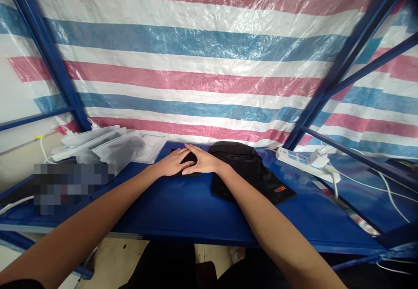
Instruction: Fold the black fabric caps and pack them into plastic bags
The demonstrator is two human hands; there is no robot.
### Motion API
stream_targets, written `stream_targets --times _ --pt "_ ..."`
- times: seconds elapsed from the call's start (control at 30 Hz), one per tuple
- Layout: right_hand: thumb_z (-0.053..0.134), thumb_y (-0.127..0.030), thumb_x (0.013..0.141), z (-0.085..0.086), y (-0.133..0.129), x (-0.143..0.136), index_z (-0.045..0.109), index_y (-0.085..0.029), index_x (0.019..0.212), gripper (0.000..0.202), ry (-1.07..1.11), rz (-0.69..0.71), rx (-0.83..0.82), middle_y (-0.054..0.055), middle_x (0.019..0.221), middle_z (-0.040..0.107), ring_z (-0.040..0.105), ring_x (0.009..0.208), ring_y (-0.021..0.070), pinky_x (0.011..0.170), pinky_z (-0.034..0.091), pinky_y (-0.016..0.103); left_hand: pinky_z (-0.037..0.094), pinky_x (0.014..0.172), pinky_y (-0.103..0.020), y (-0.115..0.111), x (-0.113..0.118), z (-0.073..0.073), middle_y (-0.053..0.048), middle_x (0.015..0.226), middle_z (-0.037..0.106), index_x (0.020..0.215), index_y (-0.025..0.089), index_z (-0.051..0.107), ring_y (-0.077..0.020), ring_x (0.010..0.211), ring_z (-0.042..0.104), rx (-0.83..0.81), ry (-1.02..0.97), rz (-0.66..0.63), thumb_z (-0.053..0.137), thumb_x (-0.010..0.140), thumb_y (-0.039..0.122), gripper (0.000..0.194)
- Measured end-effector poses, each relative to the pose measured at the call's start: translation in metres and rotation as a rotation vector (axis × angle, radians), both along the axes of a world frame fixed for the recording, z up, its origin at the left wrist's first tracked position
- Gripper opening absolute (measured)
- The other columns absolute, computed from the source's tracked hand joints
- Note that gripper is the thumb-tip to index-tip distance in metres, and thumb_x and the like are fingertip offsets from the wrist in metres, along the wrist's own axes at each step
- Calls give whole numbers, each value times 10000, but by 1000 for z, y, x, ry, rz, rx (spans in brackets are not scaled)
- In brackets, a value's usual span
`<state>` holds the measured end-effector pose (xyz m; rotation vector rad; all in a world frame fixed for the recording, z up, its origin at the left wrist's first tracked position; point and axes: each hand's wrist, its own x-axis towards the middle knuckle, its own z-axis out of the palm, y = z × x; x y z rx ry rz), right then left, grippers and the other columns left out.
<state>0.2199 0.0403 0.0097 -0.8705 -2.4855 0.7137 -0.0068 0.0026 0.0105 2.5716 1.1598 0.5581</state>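
Note:
My left hand (173,162) lies palm down on a small flat black item (190,157) on the blue table (170,202). Its fingers are stretched out. My right hand (205,160) rests over the same black item with its fingers extended, and the fingertips of both hands meet. Most of that black item is covered, so its kind is unclear. Just right of my right hand lies a folded piece of black fabric (251,167) with orange lettering near its corner. My right forearm passes over its left side.
White power strips (305,163) with plugs and cables lie at the right. Clear plastic packets (117,147) and a blurred-out patch occupy the left side. Blue metal posts (55,71) frame a striped plastic sheet (196,54) behind the table.

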Motion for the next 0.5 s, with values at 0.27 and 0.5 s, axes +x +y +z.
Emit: stream_targets --times 0.27,0.5 --pt "967 -746 647 6 11 15 102 -374 1790 1481 -201 37 -140 55 1872 91 -2 1735 387 1400 -44 575 236 1364 -536 4 -25 4 -106 1862 189 1800 291 199 -392 1711 189 -203 19 6 616 1004 754 1010" --pt "979 -759 602 10 8 14 266 -395 1770 1416 -223 -22 -127 62 1850 230 144 1719 431 1393 16 622 331 1323 -537 6 -41 12 -97 1824 316 1777 349 282 -429 1654 338 -229 14 -45 933 711 692 1295"
